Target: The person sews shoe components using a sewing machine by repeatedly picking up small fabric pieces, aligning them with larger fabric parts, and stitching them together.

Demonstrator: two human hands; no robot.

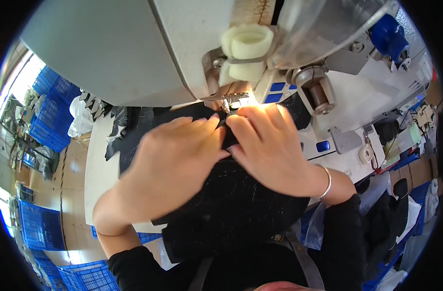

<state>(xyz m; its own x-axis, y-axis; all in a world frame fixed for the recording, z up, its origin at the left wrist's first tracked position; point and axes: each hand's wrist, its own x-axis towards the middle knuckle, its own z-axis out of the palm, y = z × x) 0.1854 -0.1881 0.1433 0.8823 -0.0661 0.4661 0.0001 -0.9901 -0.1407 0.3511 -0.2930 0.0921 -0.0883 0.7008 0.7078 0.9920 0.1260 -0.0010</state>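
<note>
Black fabric (pixel 148 133) lies on the white sewing machine table under the lit presser foot (pixel 235 101). My left hand (pixel 175 160), slightly blurred, grips its edge just left of the foot, thumb and fingers drawn together. Close by on the right, my right hand (pixel 270 143) has its fingers bent over the same fabric, the thumb pointing toward the left one. The fingertips of both are partly hidden against the dark cloth. Thread-flecked black cloth (pixel 241 194) hangs below my hands toward my lap.
The sewing machine head (pixel 109 48) looms above my hands, with a spool of brown thread (pixel 318 95) at its right. Dark fabric pieces (pixel 118 127) lie at the table's left. Blue crates (pixel 41 225) stand on the floor at left. A white tape measure (pixel 365 153) rests at right.
</note>
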